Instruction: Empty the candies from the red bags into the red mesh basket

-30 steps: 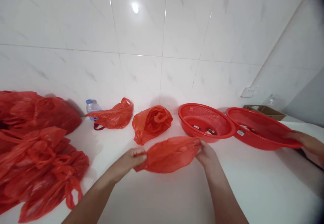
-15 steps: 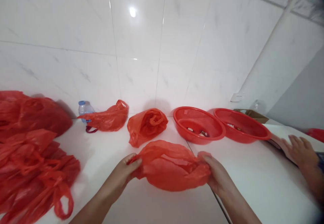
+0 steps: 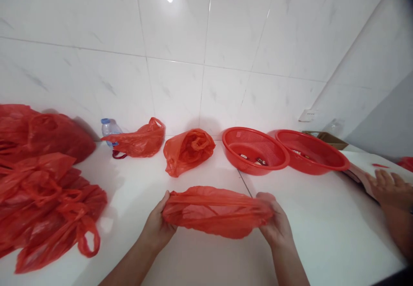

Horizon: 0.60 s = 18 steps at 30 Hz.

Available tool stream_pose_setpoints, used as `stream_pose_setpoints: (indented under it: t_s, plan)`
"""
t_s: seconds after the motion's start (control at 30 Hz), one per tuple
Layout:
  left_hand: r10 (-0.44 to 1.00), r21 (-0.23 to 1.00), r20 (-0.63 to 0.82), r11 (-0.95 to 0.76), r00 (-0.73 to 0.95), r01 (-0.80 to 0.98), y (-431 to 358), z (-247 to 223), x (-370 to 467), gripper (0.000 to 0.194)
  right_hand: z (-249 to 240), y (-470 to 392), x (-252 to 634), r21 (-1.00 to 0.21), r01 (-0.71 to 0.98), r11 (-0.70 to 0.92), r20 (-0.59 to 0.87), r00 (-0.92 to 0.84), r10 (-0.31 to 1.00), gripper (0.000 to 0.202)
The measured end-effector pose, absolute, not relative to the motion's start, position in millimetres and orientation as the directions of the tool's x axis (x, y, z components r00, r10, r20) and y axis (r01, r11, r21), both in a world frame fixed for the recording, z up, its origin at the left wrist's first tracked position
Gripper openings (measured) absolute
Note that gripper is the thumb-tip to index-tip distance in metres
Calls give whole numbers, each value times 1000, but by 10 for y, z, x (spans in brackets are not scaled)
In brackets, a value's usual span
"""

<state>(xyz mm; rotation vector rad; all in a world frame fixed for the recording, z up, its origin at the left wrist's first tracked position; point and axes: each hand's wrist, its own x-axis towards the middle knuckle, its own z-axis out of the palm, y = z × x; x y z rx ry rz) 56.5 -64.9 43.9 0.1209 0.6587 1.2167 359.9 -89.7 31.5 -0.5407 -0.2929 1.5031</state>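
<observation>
A thin red plastic bag [image 3: 216,212] is stretched sideways above the white table, its mouth partly spread. My left hand [image 3: 159,223] grips its left end, with the thumb up along the edge. At the right end my right hand [image 3: 274,219] holds the gathered plastic, and its fingertips are partly behind the bag. Just beyond lies another red bag [image 3: 180,150], crumpled and rolled open on the table. Farther left, a third red bag [image 3: 142,139] lies by a clear bottle with a blue cap [image 3: 106,126].
Piled red bags [image 3: 48,200] cover the table's left side. Two red baskets, one [image 3: 254,150] nearer the middle and one [image 3: 311,152] to its right, hold small items. Another person's hand [image 3: 390,189] rests at the far right. A tiled wall stands behind.
The held bag has been drawn flatter and wider, its mouth narrower. My left hand has shifted slightly left and down. The view has tilted down a little, and the other person's hand has moved slightly.
</observation>
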Motion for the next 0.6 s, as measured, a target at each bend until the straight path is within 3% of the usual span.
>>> stream_pose_setpoints:
  t_s: [0.1, 0.23, 0.3, 0.37, 0.43, 0.47, 0.53, 0.6]
  plan:
    - [883, 431, -414, 403, 219, -808, -663, 414, 635, 28, 384, -830, 3653, -518, -853, -62, -160, 26, 987, 20]
    - [896, 392, -385, 375, 221, -840, -612, 444, 662, 30, 371, -655, 3740, -543, -799, -258, -273, -122, 954, 15]
    - [912, 380, -362, 333, 192, -863, -563, 432, 658, 28, 367, -565, 3794, -658, -712, -245, -279, -71, 958, 20]
    - [923, 387, -338, 315, 184, -867, -523, 376, 662, 24, 398, -508, 3811, -859, -501, -108, -221, 172, 960, 26]
    - [927, 412, -309, 331, 211, -849, -501, 288, 677, 19, 463, -510, 3750, -995, -85, 46, -5, 521, 854, 33]
    - [928, 429, -293, 341, 229, -836, -498, 243, 687, 19, 500, -532, 3683, -984, 150, 93, 167, 619, 768, 34]
    - [930, 469, -266, 354, 253, -809, -502, 174, 701, 24, 556, -599, 3495, -839, 507, 200, 493, 549, 675, 32]
    - [934, 529, -252, 352, 254, -772, -508, 150, 696, 28, 557, -653, 3286, -649, 672, 357, 646, 240, 725, 32]
